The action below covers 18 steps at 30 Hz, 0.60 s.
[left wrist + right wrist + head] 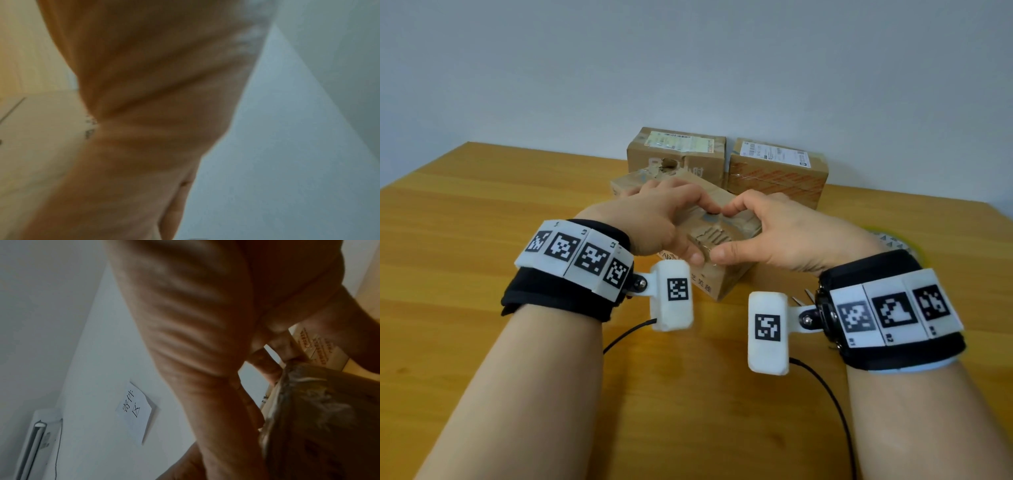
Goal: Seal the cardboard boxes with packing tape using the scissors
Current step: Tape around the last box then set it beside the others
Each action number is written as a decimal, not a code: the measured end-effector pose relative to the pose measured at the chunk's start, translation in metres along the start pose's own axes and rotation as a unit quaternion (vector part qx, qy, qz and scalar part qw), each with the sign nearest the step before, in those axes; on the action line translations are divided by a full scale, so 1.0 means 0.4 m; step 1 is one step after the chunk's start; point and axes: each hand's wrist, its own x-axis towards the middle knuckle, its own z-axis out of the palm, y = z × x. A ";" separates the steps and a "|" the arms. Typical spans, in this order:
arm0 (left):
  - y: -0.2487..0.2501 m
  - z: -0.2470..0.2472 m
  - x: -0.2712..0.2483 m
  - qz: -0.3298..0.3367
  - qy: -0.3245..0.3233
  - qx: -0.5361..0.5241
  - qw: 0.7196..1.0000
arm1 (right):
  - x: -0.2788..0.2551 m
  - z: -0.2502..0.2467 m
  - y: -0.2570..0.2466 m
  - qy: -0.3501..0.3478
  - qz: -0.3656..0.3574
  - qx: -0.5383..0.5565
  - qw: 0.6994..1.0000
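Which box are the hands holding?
The nearest box, the worn one in front. Both hands grip it; the two boxes behind stand untouched by the wall.

Near box (717, 236) before two boxes (676, 154); tape roll (890, 240) right.

Head view evenly lit and sharp; both wrist views dim, blurred, edge-warped.

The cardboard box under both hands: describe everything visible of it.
The cardboard box is brown, worn and crumpled, its top torn with old tape remnants and printing on its near side. It rests on the wooden table, turned corner-on, in front of two other boxes. The left hand and right hand both grip its top.
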 end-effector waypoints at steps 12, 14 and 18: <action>-0.015 0.006 0.008 0.019 0.015 0.003 1.000 | 0.039 0.033 0.003 0.063 0.037 0.003 0.997; -0.015 0.007 0.009 0.017 0.015 0.000 1.000 | 0.047 0.043 0.000 0.073 0.046 0.032 0.996; -0.018 0.008 0.009 0.018 0.012 0.000 1.000 | 0.054 0.049 -0.002 0.076 0.049 0.051 0.995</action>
